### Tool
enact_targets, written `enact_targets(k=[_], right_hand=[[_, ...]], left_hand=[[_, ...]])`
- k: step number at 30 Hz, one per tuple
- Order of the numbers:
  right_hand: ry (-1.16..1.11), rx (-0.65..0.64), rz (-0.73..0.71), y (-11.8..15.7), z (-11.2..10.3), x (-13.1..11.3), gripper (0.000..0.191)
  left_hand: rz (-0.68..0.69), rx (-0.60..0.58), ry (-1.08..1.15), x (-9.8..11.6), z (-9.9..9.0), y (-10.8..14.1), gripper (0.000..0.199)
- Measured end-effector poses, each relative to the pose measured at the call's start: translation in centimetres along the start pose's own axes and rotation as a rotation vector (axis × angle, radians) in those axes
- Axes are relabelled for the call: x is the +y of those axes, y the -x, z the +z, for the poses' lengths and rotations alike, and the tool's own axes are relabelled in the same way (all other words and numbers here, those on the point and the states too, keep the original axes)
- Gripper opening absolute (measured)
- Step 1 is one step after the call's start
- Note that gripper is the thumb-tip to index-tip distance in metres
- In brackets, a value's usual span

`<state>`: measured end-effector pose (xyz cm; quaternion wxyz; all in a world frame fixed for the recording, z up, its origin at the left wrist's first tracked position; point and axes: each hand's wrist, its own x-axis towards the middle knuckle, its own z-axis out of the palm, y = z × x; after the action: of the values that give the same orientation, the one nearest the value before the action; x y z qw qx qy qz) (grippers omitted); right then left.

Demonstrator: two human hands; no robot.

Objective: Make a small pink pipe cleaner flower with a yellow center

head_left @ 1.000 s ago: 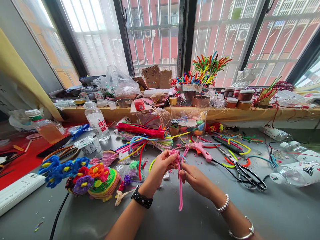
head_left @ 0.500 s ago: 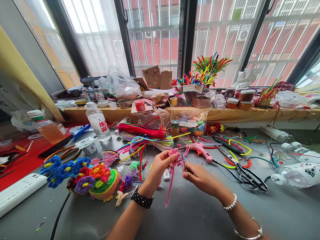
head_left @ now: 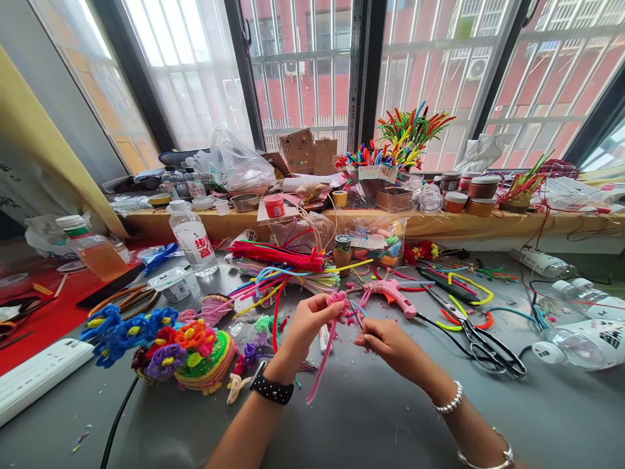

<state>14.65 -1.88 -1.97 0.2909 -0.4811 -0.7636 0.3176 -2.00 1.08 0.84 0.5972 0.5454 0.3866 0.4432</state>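
Between the fingertips of my left hand (head_left: 308, 324) is a small pink pipe-cleaner flower (head_left: 338, 298). Its long pink stem hangs down toward the table. My right hand (head_left: 393, 345) is closed around small dark scissors (head_left: 357, 312), whose blades point up and left beside the flower. The fingers partly cover the scissor handles, and I cannot tell whether the blades touch the flower. A pink glue gun (head_left: 393, 296) lies just beyond my right hand. Pink fluff clippings are scattered under and behind the flower.
Large scissors (head_left: 481, 342) lie at right, near tipped plastic bottles (head_left: 571, 348). Bundled pipe cleaners (head_left: 278, 256) are piled behind my hands. Finished flowers (head_left: 134, 332) and a power strip (head_left: 43, 374) sit at left. An upright bottle (head_left: 193, 241) stands before the crowded sill (head_left: 224, 225).
The scissors have tilted from nearly upright to leaning left toward the flower. The lower end of the pink stem has swung left. Both hands stay close together.
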Motion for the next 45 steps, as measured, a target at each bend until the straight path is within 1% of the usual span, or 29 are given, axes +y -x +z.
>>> enact_targets(k=[3, 6, 10, 13, 15, 18, 20, 23, 25, 26, 28, 30, 33, 35, 39, 42, 45], right_hand=[[-0.1, 0.113, 0.009, -0.2, 0.1, 0.3, 0.041], [-0.234, 0.209, 0.061, -0.2, -0.1, 0.3, 0.042], [-0.396, 0.239, 0.088, 0.0, -0.3, -0.1, 0.038], [-0.469, 0.24, 0.083, 0.0, -0.4, -0.3, 0.034], [-0.514, 0.284, 0.09, 0.0, -0.4, -0.2, 0.032], [-0.633, 0.42, 0.132, -0.1, -0.5, 0.1, 0.033], [-0.725, 0.49, 0.165, -0.2, -0.4, 0.1, 0.033], [-0.785, 0.527, 0.183, -0.3, 0.1, 0.0, 0.035], [-0.77, 0.503, 0.175, -0.3, 0.6, -0.2, 0.035], [-0.752, 0.478, 0.165, -0.3, 0.8, -0.2, 0.035], [-0.703, 0.43, 0.139, -0.4, 1.1, -0.2, 0.036], [-0.642, 0.409, 0.121, -0.4, 1.1, 0.1, 0.037], [-0.549, 0.354, 0.127, -0.4, 1.1, 0.6, 0.043], [-0.471, 0.262, 0.113, -0.5, 1.3, 0.8, 0.048], [-0.307, 0.094, 0.024, -0.4, 1.9, 0.4, 0.054], [-0.275, -0.013, 0.001, -0.2, 2.3, 0.1, 0.057], [-0.27, -0.047, -0.004, -0.1, 2.4, 0.0, 0.056]], left_hand=[[0.005, -0.022, -0.034, 0.1, 0.0, 0.0, 0.02], [-0.032, -0.109, -0.128, 0.1, 0.1, 0.1, 0.024], [-0.113, -0.24, -0.271, -0.3, 0.2, 0.2, 0.03], [-0.118, -0.291, -0.306, -0.5, 0.2, 0.2, 0.032], [-0.121, -0.302, -0.276, -0.5, 0.2, 0.2, 0.034], [-0.154, -0.275, -0.13, -0.4, 0.5, 0.2, 0.039], [-0.123, -0.24, -0.021, -0.6, 0.9, 0.2, 0.033], [-0.028, -0.223, -0.008, -1.0, 1.8, 0.4, 0.035], [-0.003, -0.172, 0.018, -1.1, 2.3, 0.5, 0.034], [0.005, -0.107, 0.025, -1.1, 2.4, 0.6, 0.028], [0.001, 0.003, 0.048, -1.1, 2.4, 0.6, 0.023], [-0.009, 0.071, 0.088, -0.9, 2.2, 0.6, 0.021], [-0.015, 0.105, 0.175, -0.8, 1.8, 0.5, 0.02], [-0.024, 0.113, 0.233, -0.8, 1.7, 0.4, 0.019], [-0.04, 0.115, 0.318, -0.7, 1.5, 0.3, 0.018], [-0.046, 0.135, 0.349, -0.8, 1.6, 0.3, 0.019], [-0.053, 0.15, 0.353, -0.8, 1.7, 0.3, 0.019]])
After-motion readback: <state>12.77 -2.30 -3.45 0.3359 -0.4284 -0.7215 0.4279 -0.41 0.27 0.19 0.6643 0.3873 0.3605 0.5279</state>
